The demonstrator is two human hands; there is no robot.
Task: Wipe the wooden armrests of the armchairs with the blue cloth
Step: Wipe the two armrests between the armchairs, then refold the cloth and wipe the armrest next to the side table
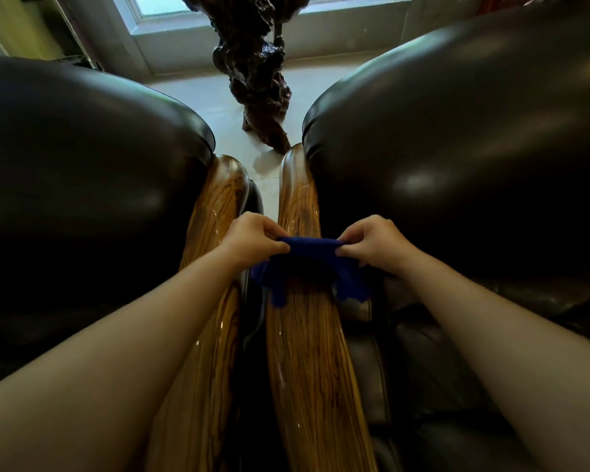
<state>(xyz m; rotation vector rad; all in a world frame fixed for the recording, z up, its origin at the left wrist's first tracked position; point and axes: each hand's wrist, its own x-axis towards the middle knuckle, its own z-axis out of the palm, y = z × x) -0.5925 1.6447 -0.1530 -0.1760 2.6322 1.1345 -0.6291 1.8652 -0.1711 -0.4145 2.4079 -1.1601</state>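
Two hands (252, 238) (372, 241) stretch one blue cloth (307, 264) over one armrest (304, 335).

My left hand (252, 240) and my right hand (372, 241) pinch top edge of blue cloth (307, 264), stretched between them. Cloth drapes across right wooden armrest (307, 352). Left wooden armrest (215, 212) just beside, bare. Dark leather armchair backs (457, 148) either side. Gnarled dark wood carving (256, 63) on pale floor (205, 100) beyond; window (157, 5) at top.
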